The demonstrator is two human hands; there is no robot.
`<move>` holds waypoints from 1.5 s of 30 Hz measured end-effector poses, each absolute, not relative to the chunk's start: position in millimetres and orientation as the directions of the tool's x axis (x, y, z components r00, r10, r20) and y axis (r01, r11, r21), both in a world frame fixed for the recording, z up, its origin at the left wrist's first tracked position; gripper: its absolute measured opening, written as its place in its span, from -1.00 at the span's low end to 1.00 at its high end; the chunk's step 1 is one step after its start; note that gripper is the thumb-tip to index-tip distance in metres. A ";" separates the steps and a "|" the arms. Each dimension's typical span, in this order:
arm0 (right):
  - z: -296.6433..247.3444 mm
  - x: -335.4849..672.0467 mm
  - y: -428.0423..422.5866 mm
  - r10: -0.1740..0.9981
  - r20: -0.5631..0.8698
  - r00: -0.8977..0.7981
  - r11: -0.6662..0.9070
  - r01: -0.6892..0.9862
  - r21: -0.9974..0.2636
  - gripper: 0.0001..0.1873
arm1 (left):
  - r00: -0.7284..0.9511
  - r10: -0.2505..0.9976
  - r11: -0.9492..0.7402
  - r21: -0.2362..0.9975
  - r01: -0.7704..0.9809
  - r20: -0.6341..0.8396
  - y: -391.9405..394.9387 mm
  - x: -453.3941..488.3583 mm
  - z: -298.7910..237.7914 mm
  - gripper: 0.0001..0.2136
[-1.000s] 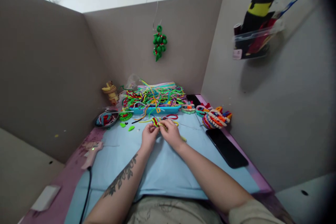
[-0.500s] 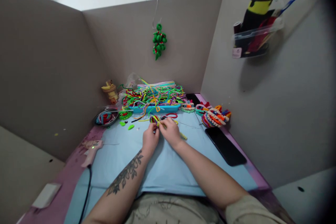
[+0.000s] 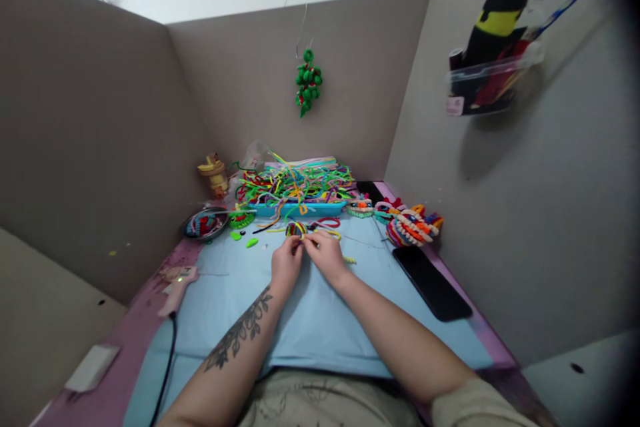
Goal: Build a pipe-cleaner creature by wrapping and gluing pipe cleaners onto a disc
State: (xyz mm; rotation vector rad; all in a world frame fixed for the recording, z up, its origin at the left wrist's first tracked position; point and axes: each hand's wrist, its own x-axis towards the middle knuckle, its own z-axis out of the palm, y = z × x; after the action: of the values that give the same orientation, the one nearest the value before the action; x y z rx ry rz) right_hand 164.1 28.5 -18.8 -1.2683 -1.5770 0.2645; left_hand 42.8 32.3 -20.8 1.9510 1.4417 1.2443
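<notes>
Yellow and darker stripes mark a small fuzzy piece [image 3: 296,229] just on the near side of the blue tray [image 3: 300,209], at the fingertips of both hands. The left hand [image 3: 287,259] has thumb and fingers pinched at the fuzzy piece; the right hand [image 3: 324,253] meets it with fingertips pressed together at its yellow edge, though exactly what they grip is too small to tell. Tangled coloured stems [image 3: 295,183] heap over the tray. Left of the tray sits a green figure [image 3: 241,217]; right of it, nearer the wearer, lies a black phone [image 3: 433,283]
</notes>
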 end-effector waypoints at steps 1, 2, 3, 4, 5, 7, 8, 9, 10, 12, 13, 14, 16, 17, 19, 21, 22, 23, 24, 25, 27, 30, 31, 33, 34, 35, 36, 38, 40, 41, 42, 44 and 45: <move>-19.0 164.0 28.7 0.818 0.568 0.093 0.420 0.579 -0.699 -0.81 | 0.053 0.914 -0.369 0.773 0.516 0.401 33.2 42.6 -21.2 -0.83; -19.2 163.9 28.8 0.821 0.565 0.079 0.425 0.578 -0.697 -0.80 | 0.043 0.920 -0.359 0.793 0.492 0.389 34.1 42.5 -21.7 -0.83; -19.3 163.7 28.9 0.824 0.562 0.067 0.427 0.578 -0.695 -0.80 | 0.038 0.925 -0.352 0.811 0.468 0.379 34.9 42.3 -22.4 -0.83; -19.4 163.5 28.9 0.829 0.556 0.064 0.423 0.579 -0.697 -0.79 | 0.037 0.928 -0.348 0.825 0.445 0.372 35.6 42.3 -23.3 -0.83; -19.5 163.4 28.9 0.835 0.546 0.067 0.412 0.580 -0.702 -0.79 | 0.040 0.928 -0.351 0.834 0.426 0.370 36.1 42.2 -24.2 -0.83; -19.5 163.5 28.9 0.850 0.520 0.085 0.380 0.585 -0.716 -0.79 | 0.052 0.924 -0.365 0.837 0.408 0.378 36.9 42.1 -26.1 -0.84; -19.5 163.6 28.9 0.857 0.507 0.092 0.364 0.588 -0.722 -0.79 | 0.058 0.922 -0.371 0.834 0.409 0.382 37.0 42.0 -26.9 -0.84; -19.4 163.7 28.9 0.863 0.496 0.093 0.353 0.590 -0.726 -0.80 | 0.062 0.921 -0.375 0.829 0.414 0.385 37.1 41.8 -27.7 -0.84; -19.2 163.9 29.1 0.869 0.487 0.090 0.348 0.589 -0.729 -0.80 | 0.066 0.919 -0.379 0.825 0.420 0.389 37.1 41.5 -28.3 -0.84; -18.9 164.1 29.6 0.880 0.468 0.086 0.344 0.564 -0.750 -0.82 | 0.076 0.914 -0.391 0.816 0.425 0.399 37.2 40.8 -29.1 -0.85; -18.9 164.2 30.2 0.889 0.450 0.086 0.338 0.540 -0.771 -0.83 | 0.080 0.912 -0.397 0.812 0.429 0.403 37.2 40.3 -29.3 -0.86; -19.0 164.3 30.8 0.899 0.428 0.086 0.329 0.511 -0.794 -0.83 | 0.084 0.910 -0.400 0.806 0.436 0.406 37.2 39.9 -29.4 -0.86; -20.1 164.7 32.5 0.919 0.384 0.085 0.308 0.452 -0.837 -0.85 | 0.095 0.910 -0.399 0.790 0.466 0.404 37.1 39.1 -29.1 -0.88; -20.9 165.0 33.5 0.927 0.366 0.082 0.298 0.432 -0.851 -0.86 | 0.100 0.910 -0.397 0.780 0.484 0.402 37.0 38.8 -28.8 -0.89; -23.2 165.9 35.5 0.934 0.347 0.083 0.286 0.409 -0.867 -0.87 | 0.107 0.909 -0.398 0.764 0.508 0.402 36.4 38.5 -27.9 -0.90; -25.8 166.9 37.3 0.936 0.340 0.089 0.278 0.403 -0.872 -0.88 | 0.112 0.908 -0.400 0.760 0.512 0.403 35.4 38.4 -26.6 -0.91; -27.0 167.3 38.1 0.937 0.338 0.093 0.275 0.400 -0.874 -0.88 | 0.115 0.908 -0.401 0.760 0.511 0.403 35.0 38.4 -26.1 -0.90; -28.0 167.6 38.7 0.937 0.335 0.097 0.273 0.397 -0.877 -0.89 | 0.118 0.908 -0.402 0.759 0.512 0.402 34.5 38.4 -25.8 -0.90; -28.9 167.7 39.2 0.938 0.332 0.100 0.270 0.391 -0.880 -0.89 | 0.120 0.907 -0.404 0.756 0.516 0.403 34.2 38.3 -25.7 -0.89; -29.5 167.8 39.4 0.939 0.328 0.103 0.267 0.383 -0.884 -0.89 | 0.120 0.906 -0.405 0.751 0.522 0.405 34.1 38.2 -26.0 -0.88; -30.0 167.6 39.3 0.941 0.317 0.114 0.257 0.363 -0.896 -0.89 | 0.126 0.902 -0.414 0.739 0.532 0.414 34.3 37.8 -27.6 -0.86; -29.5 166.9 38.2 0.943 0.302 0.137 0.243 0.334 -0.911 -0.89 | 0.143 0.891 -0.435 0.721 0.539 0.430 35.3 37.5 -30.8 -0.82; -29.4 166.8 38.1 0.944 0.299 0.140 0.241 0.326 -0.914 -0.89 | 0.149 0.886 -0.444 0.716 0.539 0.438 35.6 37.5 -31.5 -0.82; -29.9 166.9 38.4 0.944 0.298 0.138 0.244 0.314 -0.918 -0.88 | 0.156 0.877 -0.461 0.708 0.535 0.454 36.0 37.6 -32.2 -0.81; -30.6 167.1 39.0 0.944 0.300 0.135 0.248 0.311 -0.918 -0.88 | 0.157 0.874 -0.467 0.705 0.534 0.459 36.1 37.6 -32.1 -0.81; -31.5 167.4 39.9 0.944 0.304 0.131 0.252 0.310 -0.917 -0.88 | 0.158 0.872 -0.469 0.702 0.536 0.462 36.0 37.7 -31.8 -0.81; -32.6 167.7 40.9 0.942 0.310 0.129 0.259 0.311 -0.915 -0.88 | 0.157 0.872 -0.468 0.698 0.543 0.463 36.0 37.9 -31.4 -0.81; -35.1 168.2 43.1 0.936 0.326 0.129 0.271 0.323 -0.907 -0.88 | 0.157 0.873 -0.464 0.683 0.564 0.462 35.8 38.0 -30.8 -0.81; -37.4 168.4 45.0 0.930 0.341 0.137 0.277 0.349 -0.895 -0.89 | 0.161 0.873 -0.460 0.665 0.588 0.461 36.0 38.0 -30.9 -0.81; -38.3 168.3 45.6 0.927 0.347 0.141 0.277 0.364 -0.889 -0.89 | 0.163 0.874 -0.457 0.659 0.598 0.458 36.3 37.9 -31.2 -0.81; -39.0 168.2 46.1 0.926 0.350 0.144 0.276 0.375 -0.885 -0.89 | 0.162 0.876 -0.453 0.655 0.606 0.455 36.7 37.8 -31.7 -0.81; -39.8 168.0 46.6 0.925 0.351 0.149 0.272 0.386 -0.882 -0.88 | 0.159 0.878 -0.446 0.652 0.614 0.451 37.4 37.6 -32.9 -0.82; -39.7 167.9 46.6 0.924 0.351 0.150 0.271 0.390 -0.880 -0.88 | 0.159 0.879 -0.444 0.652 0.614 0.449 37.8 37.5 -33.5 -0.82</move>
State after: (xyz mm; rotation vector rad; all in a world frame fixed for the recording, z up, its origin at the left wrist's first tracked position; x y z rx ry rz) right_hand 167.9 46.6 -39.7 -1.3099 -1.4358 0.6088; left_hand 37.5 37.8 -33.5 2.1242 1.4328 1.1724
